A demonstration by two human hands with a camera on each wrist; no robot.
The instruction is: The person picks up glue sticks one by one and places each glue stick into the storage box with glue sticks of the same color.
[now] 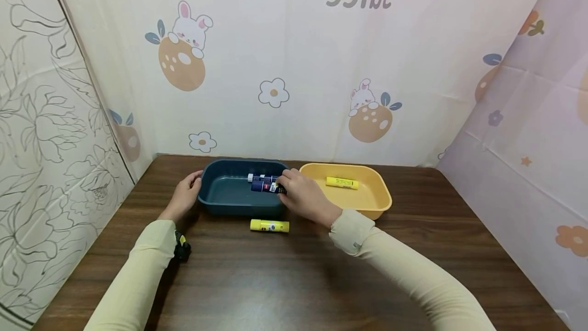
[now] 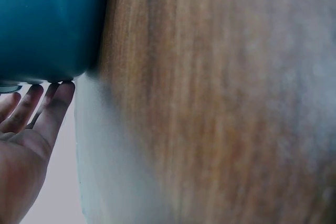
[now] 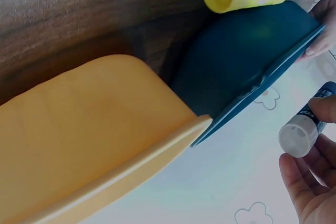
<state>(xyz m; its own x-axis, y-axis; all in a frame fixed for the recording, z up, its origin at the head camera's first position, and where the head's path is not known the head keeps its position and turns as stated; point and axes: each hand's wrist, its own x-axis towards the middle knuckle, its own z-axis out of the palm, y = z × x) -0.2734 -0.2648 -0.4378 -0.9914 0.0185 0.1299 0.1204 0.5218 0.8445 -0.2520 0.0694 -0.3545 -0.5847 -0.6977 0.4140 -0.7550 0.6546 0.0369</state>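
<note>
My right hand [image 1: 304,194] holds a dark blue glue stick [image 1: 263,186] over the right part of the dark teal tray [image 1: 229,208]. In the right wrist view, thumb and fingers pinch this stick near its white end. Another dark blue glue stick [image 1: 255,178] with a white end shows just behind it, partly hidden, in the teal tray. My left hand [image 1: 184,196] is at that tray's left end; in the left wrist view its extended fingertips [image 2: 64,92] touch the tray wall. A yellow glue stick [image 1: 269,226] lies on the table in front of the teal tray.
A yellow tray [image 1: 374,213] stands right beside the teal one, with another yellow glue stick [image 1: 342,183] lying in it. Both trays are near the back edge of the dark wooden table [image 1: 257,285]. A patterned curtain [image 1: 285,40] hangs behind.
</note>
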